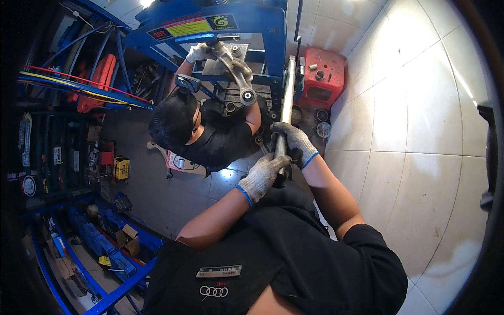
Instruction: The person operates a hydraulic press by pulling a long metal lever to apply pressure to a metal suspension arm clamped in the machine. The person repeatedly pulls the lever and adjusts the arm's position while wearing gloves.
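Note:
My left hand (pixel 264 176) and my right hand (pixel 295 142), both in white knit gloves with blue cuffs, are wrapped round a long metal pipe (pixel 287 100). The left grips near its lower end, the right just above. The pipe slants up to the side of a blue shop press (pixel 275 31), where its far end meets a dark fitting. In front of me a co-worker (pixel 197 126) in black holds a metal control arm (pixel 234 68) with gloved hands under the press head. One bushing end of the arm points toward us.
A red stool (pixel 324 76) with small metal parts on it stands right of the press, by the tiled wall (pixel 388 157). Blue racks (pixel 131 283) with tools and boxes line the left. A yellow case (pixel 121 168) and another control arm (pixel 157 149) are on the left.

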Demonstrator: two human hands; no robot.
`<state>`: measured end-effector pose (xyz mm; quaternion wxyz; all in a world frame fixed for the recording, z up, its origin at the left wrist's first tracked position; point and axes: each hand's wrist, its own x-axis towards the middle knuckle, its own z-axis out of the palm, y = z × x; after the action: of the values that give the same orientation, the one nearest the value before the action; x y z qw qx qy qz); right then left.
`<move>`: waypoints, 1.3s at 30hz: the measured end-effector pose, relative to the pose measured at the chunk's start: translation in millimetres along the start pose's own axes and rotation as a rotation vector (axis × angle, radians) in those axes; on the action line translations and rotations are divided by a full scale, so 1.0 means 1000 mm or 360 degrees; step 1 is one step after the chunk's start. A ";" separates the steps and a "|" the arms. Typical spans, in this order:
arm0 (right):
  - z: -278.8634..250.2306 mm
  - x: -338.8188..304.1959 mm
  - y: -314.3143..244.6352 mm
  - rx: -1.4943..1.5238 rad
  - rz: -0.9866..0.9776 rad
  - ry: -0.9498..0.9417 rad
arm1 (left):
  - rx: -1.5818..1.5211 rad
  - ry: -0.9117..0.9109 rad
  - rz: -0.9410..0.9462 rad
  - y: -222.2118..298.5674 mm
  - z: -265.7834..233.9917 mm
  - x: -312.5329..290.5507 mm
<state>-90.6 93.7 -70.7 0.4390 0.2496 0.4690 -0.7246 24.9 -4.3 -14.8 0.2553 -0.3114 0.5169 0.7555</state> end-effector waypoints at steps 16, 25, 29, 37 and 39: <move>0.005 -0.013 -0.002 -0.0084 0.0014 0.0072 | 0.0303 0.0043 0.0008 0.002 -0.001 -0.003; -0.014 -0.045 0.028 0.0000 -0.0137 -0.0110 | 0.0762 -0.0003 -0.0098 -0.020 0.004 -0.031; -0.003 -0.028 0.004 -0.0251 -0.0137 0.0077 | 0.0407 0.0000 0.0022 -0.006 0.012 -0.017; 0.009 -0.046 -0.046 0.0166 -0.0251 -0.0234 | -0.0417 -0.0070 0.0151 0.061 0.030 -0.025; 0.005 -0.039 -0.036 0.0026 -0.0287 -0.0277 | -0.0336 -0.0058 0.0209 0.055 0.025 -0.018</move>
<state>-102.0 111.4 -21.7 0.4092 0.1461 0.4436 -0.7838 -7.3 -0.4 39.4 0.1804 -0.2884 0.4488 0.8263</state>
